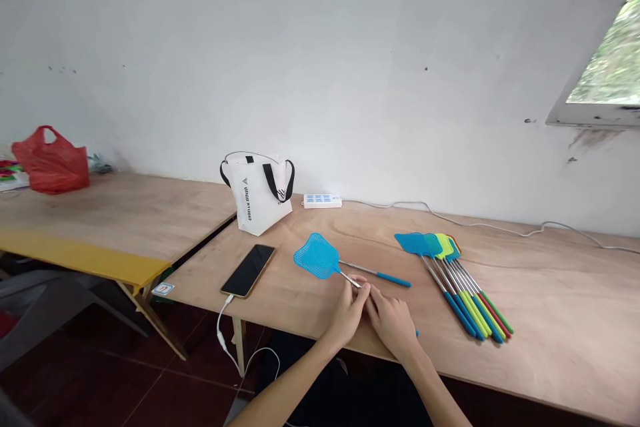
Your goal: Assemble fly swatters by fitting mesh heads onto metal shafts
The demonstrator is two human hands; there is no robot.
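Item: blue fly swatter (320,257), flat on the plywood table (550,320) just right of the phone (249,270); your left hand (349,312) and right hand (393,321) pinch its metal shaft together. Handle extended, work apparently unfinished. Right of it: bundled swatters (457,280); behind: tote bag (257,193), power strip (322,201), white wall.

Blue fly swatter (317,257), red plastic bag (51,161), white tote bag (258,195)

Head-worn view, down over table (550,320)
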